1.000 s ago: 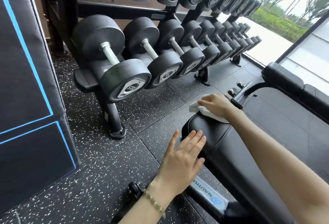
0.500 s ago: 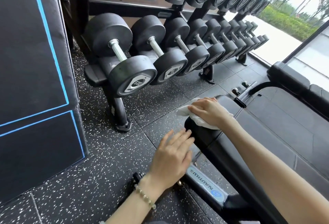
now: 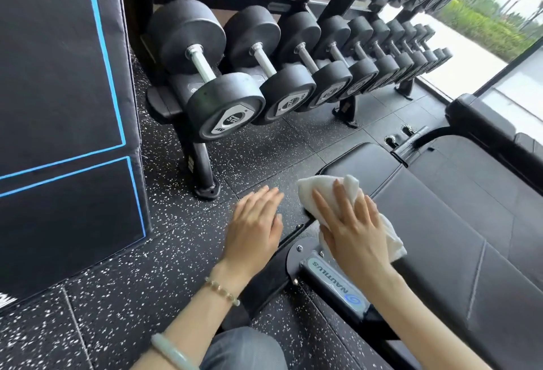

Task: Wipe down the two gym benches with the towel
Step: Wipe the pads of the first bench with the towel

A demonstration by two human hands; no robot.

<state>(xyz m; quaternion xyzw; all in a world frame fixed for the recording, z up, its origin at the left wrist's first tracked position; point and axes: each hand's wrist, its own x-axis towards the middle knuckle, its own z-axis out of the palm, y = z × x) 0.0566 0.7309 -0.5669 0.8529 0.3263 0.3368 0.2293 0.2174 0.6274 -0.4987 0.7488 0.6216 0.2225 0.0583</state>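
A black padded gym bench (image 3: pixel 435 222) runs from the centre to the lower right. My right hand (image 3: pixel 349 225) presses a white towel (image 3: pixel 346 190) flat against the bench's near left edge, fingers spread over the cloth. My left hand (image 3: pixel 255 222) hovers open just left of the bench, palm down, above the floor and the bench's metal frame (image 3: pixel 332 281). A second black bench (image 3: pixel 484 117) stands further back at the right edge.
A rack of black dumbbells (image 3: pixel 293 76) lines the back, its foot (image 3: pixel 207 187) close to my left hand. A tall black padded box with blue lines (image 3: pixel 58 105) fills the left. The floor is speckled black rubber (image 3: pixel 117 281). My knee (image 3: pixel 244 349) shows at the bottom.
My right hand has slid the towel down the bench's left edge towards me. The left hand drew back off the pad and now hovers beside it. The view tilted down.
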